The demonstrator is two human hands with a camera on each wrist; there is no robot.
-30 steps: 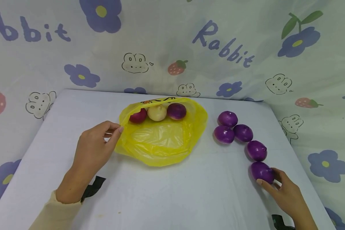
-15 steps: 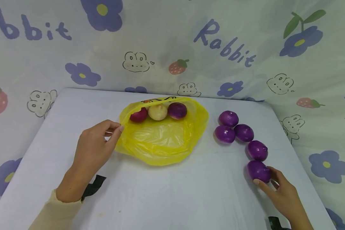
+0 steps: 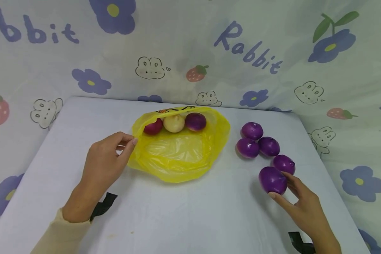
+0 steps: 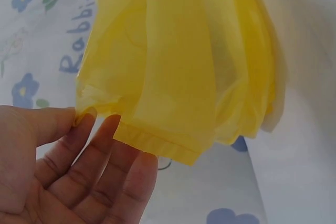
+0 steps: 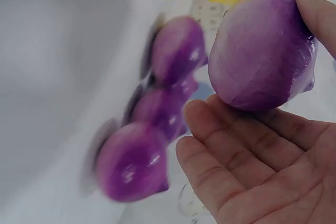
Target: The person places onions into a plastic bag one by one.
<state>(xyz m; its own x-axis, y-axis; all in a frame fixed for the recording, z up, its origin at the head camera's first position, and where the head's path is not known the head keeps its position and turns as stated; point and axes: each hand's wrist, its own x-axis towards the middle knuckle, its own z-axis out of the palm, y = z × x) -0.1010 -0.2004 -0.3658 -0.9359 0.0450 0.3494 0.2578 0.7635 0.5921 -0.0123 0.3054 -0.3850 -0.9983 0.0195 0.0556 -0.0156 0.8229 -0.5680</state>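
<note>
Three onions (image 3: 174, 123) already lie in the yellow bag (image 3: 177, 151), whose rim the left hand (image 3: 103, 165) pinches open; the right hand (image 3: 300, 204) grips a fifth purple onion (image 3: 272, 180) lifted off the table (image 3: 184, 211), four more (image 3: 261, 144) waiting beside it

Yellow, half see-through plastic bag (image 3: 181, 151), with a dark red onion (image 3: 153, 127), a pale cream onion (image 3: 173, 123) and a purple one fading to white (image 3: 195, 121) inside. Deep purple, glossy onion (image 3: 272, 180) in the right hand (image 3: 300, 204); four more purple onions (image 3: 260, 143) alongside. Plain white tabletop (image 3: 184, 211). Pale backdrop cloth (image 3: 190, 49) printed with blue-violet flowers, red strawberries, outlined rabbits and violet "Rabbit" lettering. Cream sleeve (image 3: 55, 234).
</note>
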